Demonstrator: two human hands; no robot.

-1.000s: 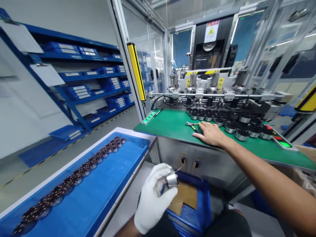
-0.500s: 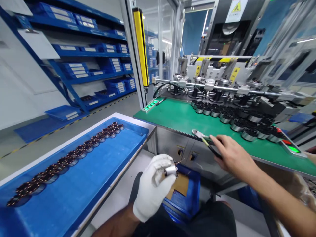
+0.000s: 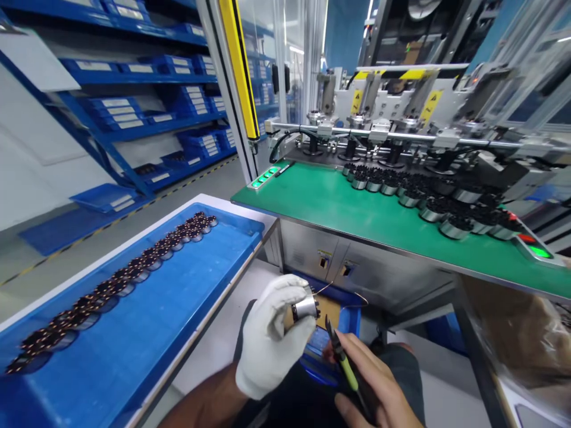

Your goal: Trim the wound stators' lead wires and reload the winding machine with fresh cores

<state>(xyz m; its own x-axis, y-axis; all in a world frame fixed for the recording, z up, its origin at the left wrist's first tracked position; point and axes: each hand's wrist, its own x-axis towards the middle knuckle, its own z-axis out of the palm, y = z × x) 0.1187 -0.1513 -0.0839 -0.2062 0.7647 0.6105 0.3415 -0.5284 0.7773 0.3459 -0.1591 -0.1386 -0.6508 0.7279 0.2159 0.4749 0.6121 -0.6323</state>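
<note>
My left hand (image 3: 272,339), in a white glove, is closed round a small silver wound motor part (image 3: 306,308) with thin copper wires sticking out toward the right. My bare right hand (image 3: 372,386) grips a pair of small cutters (image 3: 341,353) with green and black handles. The cutter tips point up at the part, a short gap below it. Both hands are low, in front of my lap, over a small blue bin (image 3: 341,315).
A long blue tray (image 3: 169,333) at the left holds a row of several wound coils (image 3: 116,282). The green bench (image 3: 357,217) ahead carries several more motor parts (image 3: 428,202) in front of a winding machine (image 3: 401,137). Blue shelving (image 3: 134,119) stands at far left.
My right hand lifted the cutters off the green bench and brought them down beside the part in my left hand. The view tilted downward.
</note>
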